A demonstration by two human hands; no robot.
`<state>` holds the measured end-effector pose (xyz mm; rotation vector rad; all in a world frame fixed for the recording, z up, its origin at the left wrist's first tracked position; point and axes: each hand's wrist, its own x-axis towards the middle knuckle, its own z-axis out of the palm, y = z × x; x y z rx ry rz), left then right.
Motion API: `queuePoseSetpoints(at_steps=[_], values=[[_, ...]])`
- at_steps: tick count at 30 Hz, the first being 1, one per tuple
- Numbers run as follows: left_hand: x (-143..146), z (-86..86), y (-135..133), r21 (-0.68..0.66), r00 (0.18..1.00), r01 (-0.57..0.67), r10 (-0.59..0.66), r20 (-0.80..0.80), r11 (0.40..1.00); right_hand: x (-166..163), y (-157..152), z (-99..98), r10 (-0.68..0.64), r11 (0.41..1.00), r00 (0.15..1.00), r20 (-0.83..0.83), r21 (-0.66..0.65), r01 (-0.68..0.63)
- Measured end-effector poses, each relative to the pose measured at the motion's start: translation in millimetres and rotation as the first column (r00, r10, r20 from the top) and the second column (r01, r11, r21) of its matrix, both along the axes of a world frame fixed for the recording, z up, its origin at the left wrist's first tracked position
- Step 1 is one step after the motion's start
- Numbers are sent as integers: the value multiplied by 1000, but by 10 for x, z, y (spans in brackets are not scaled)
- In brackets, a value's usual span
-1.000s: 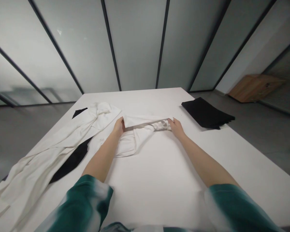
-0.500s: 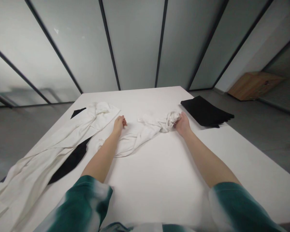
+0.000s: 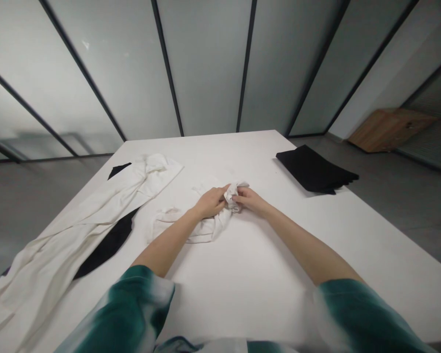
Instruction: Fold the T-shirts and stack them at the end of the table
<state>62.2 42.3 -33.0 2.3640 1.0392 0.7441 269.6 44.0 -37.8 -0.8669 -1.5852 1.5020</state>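
A crumpled white garment [image 3: 206, 231] lies across the middle of the white table, its right end bunched into a small gathered ring. My left hand [image 3: 210, 202] is closed at the left side of that bunch, its fingertips partly hidden by the cloth. From the right, my right hand [image 3: 252, 200] pinches the same bunch between thumb and fingers. My left forearm covers part of the garment's left portion. What exact kind of garment it is, I cannot tell.
Long white garments [image 3: 91, 215] are spread along the table's left side, over a black cloth [image 3: 110, 247]. A folded black stack of cloth [image 3: 312, 169] sits at the right edge. A wooden box [image 3: 387, 130] stands on the floor beyond, and frosted panels [image 3: 209, 68] rise behind the table.
My left hand has moved right to the bunched end and taken hold of it. My right hand has come left with the bunch, so the garment is drawn closer together.
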Motion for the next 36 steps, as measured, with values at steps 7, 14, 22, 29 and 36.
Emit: queuePoseSetpoints(at_steps=[7,14,22,29,36], values=[[-65,-43,125,-88,968,-210,220,122,974,128,93,-54,-384,903,916,114,251,347],[-116,-31,149,-112,878,-291,311,363,950,115,0,-11,-498,688,834,237,693,215],[-118,0,119,-245,821,-267,353,448,932,-23,-45,-2,-353,700,770,531,696,-159],[-236,73,259,-492,588,-275,550,594,826,96,141,-11,-490,846,868,76,280,453],[-390,378,205,-413,710,-245,452,540,877,220,200,238,-631,765,771,-89,96,637]])
